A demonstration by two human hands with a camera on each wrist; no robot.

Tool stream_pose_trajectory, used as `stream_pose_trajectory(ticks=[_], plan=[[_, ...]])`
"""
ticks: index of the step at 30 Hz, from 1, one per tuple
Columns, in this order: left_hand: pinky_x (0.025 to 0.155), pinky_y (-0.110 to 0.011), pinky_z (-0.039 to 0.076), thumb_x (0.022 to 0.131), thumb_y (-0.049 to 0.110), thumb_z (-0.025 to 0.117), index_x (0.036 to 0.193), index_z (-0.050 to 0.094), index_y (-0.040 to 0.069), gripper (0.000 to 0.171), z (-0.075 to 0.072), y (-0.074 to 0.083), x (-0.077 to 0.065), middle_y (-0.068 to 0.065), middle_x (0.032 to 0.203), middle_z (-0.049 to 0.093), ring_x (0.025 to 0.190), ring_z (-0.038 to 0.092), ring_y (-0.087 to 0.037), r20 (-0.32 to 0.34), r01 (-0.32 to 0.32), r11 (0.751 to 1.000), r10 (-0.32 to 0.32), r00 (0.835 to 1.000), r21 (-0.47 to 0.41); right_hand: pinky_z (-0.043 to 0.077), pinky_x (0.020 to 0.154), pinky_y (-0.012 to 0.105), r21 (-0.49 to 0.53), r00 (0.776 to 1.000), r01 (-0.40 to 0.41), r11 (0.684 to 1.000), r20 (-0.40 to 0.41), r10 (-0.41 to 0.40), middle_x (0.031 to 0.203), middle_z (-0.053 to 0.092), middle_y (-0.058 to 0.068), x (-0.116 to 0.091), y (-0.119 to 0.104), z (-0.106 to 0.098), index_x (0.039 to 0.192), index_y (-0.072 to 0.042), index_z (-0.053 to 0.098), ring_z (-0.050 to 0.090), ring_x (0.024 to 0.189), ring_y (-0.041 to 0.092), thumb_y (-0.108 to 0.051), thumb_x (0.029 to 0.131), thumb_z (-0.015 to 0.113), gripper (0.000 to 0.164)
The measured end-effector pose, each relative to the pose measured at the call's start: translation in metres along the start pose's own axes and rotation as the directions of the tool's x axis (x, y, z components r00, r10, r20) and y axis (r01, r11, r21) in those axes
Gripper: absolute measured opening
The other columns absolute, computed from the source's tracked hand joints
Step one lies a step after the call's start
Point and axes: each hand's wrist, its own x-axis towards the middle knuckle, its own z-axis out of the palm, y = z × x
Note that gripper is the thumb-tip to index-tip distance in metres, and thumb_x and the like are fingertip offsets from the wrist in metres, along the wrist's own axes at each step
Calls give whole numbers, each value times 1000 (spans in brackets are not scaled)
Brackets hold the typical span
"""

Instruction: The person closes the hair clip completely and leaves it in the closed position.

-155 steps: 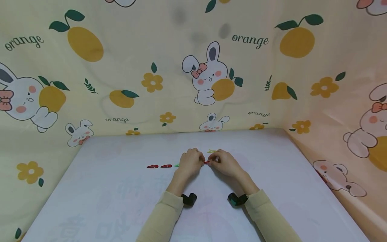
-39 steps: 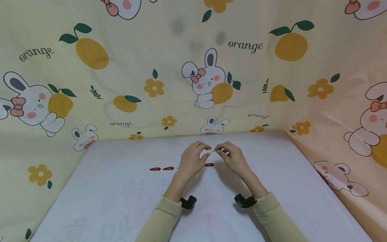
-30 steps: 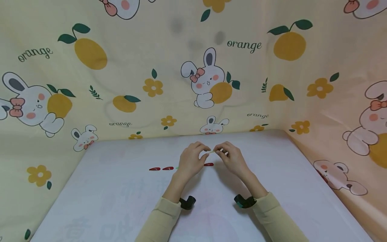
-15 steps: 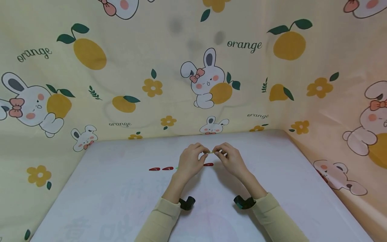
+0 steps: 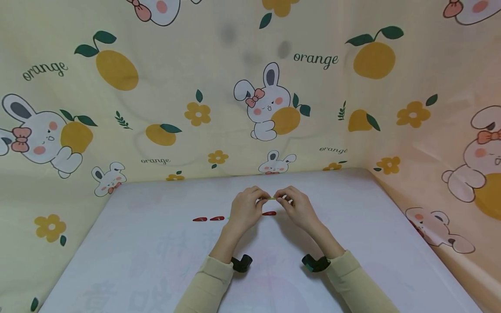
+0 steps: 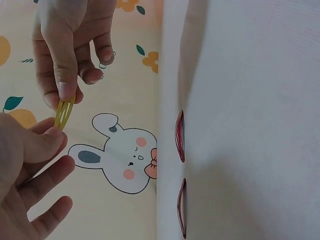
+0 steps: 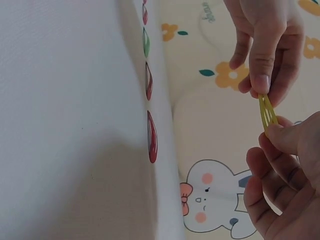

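Observation:
A yellow snap hair clip (image 6: pixel 65 114) is held in the air between both hands, its thin bars lying close together. My left hand (image 5: pixel 245 207) pinches one end with thumb and index finger, its other fingers loosely spread in the left wrist view. At the opposite end, my right hand (image 5: pixel 299 210) pinches the clip between thumb and forefinger. Below and in front of the hands, a red hair clip (image 5: pixel 269 213) lies on the white table (image 5: pixel 274 278). In the head view the left hand partly covers the row of clips.
Two more red hair clips (image 5: pixel 200 219) lie at the row's left end. The right wrist view shows a green hair clip (image 7: pixel 146 42) among the red ones. A patterned cloth (image 5: pixel 219 56) hangs behind the table. Each wrist wears a black camera (image 5: pixel 242 263).
Earlier both hands were at a red clip on the table, with the yellow clip lying splayed behind. The yellow clip has since been lifted, and its splayed bars have come together between the fingers.

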Motion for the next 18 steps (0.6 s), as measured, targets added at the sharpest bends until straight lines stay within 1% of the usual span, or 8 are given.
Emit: stream_pose_trajectory(ticks=[5, 10, 18], plan=[[75, -39, 55, 91, 4, 77, 97, 80, 14, 12, 0, 0, 0, 0, 95, 74, 88, 69, -20, -32, -13, 1000, 12, 999, -10, 54, 71, 30, 5, 1000, -19, 1000, 14, 19, 100, 70, 4, 1, 0, 1, 104, -8, 74, 65, 87, 19, -2, 98, 70, 9], [75, -40, 55, 91, 2, 76, 96, 79, 13, 13, 0, -1, 1, -1, 94, 74, 88, 69, -20, -31, -9, 1000, 8, 999, -22, 54, 69, 30, 19, 1000, -10, 1000, 19, 10, 99, 70, 5, 1, 0, 1, 104, -8, 74, 65, 86, 19, -1, 98, 70, 10], [74, -38, 54, 89, -2, 76, 93, 78, 13, 16, 1, -2, 1, 1, 92, 74, 87, 69, -20, -43, -9, 1000, 7, 999, -28, 55, 68, 28, 55, 999, -29, 998, 40, 26, 100, 72, 7, 2, -1, 1, 105, -6, 74, 64, 81, 17, 0, 98, 69, 10]])
